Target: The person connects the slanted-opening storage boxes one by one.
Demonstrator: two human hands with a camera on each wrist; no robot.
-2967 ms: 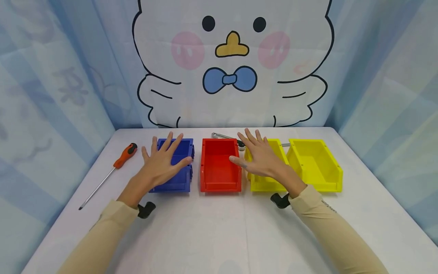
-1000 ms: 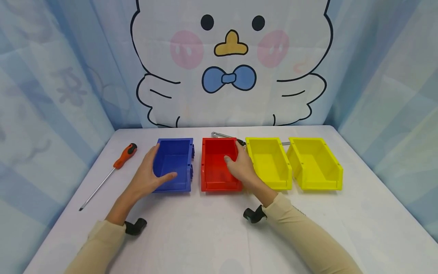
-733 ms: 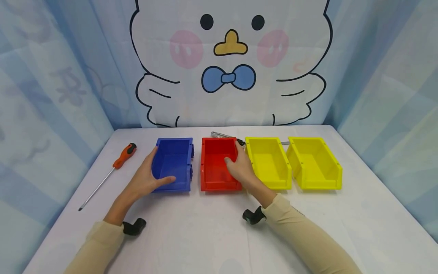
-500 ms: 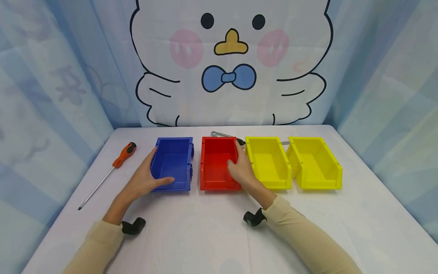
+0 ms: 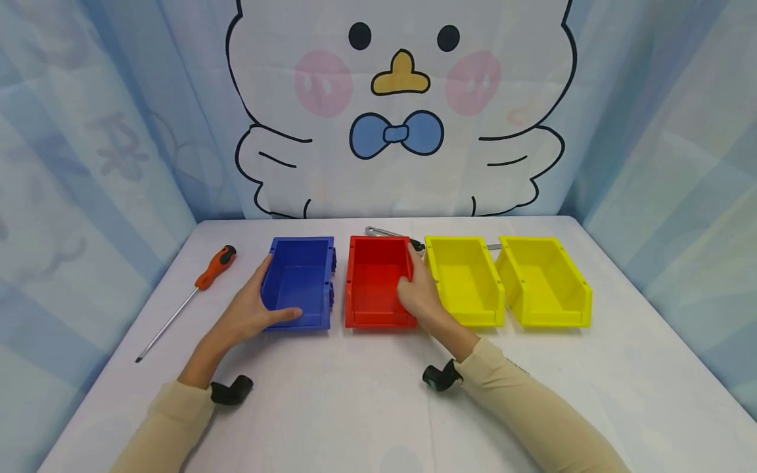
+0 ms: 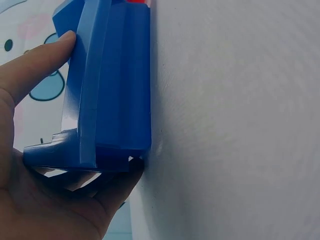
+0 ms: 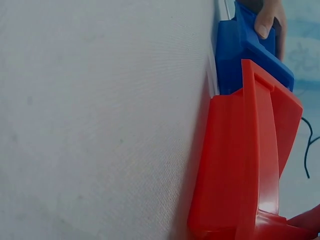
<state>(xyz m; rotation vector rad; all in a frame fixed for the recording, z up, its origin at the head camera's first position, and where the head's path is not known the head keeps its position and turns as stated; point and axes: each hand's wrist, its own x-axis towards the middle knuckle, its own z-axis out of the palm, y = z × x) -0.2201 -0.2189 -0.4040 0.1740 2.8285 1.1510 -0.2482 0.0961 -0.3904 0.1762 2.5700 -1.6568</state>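
Observation:
In the head view, my left hand (image 5: 242,312) holds a blue storage bin (image 5: 301,279) by its left side, the thumb reaching over the front. Up close in the left wrist view, the thumb lies on the rim of the blue bin (image 6: 122,75) while the other fingers curl along its side. My right hand (image 5: 421,289) grips the right wall of a red bin (image 5: 378,282), thumb inside and fingers outside, partly hidden. The right wrist view has the red bin (image 7: 225,170) in front of the blue bin (image 7: 230,55). Both bins stand upright with nothing inside.
Two yellow bins (image 5: 464,279) (image 5: 547,282) stand right of the red one. A screwdriver (image 5: 215,269) with an orange-black handle lies at left. Behind the bins lie a metal tool (image 5: 381,232), partly hidden, and a thin metal strip (image 5: 493,247). A cartoon curtain (image 5: 402,184) closes the back.
Both hands were spread above the bins; they have come down, the left onto the blue bin, the right leftward from a yellow bin onto the red one. Lately the right thumb closed toward the red wall.

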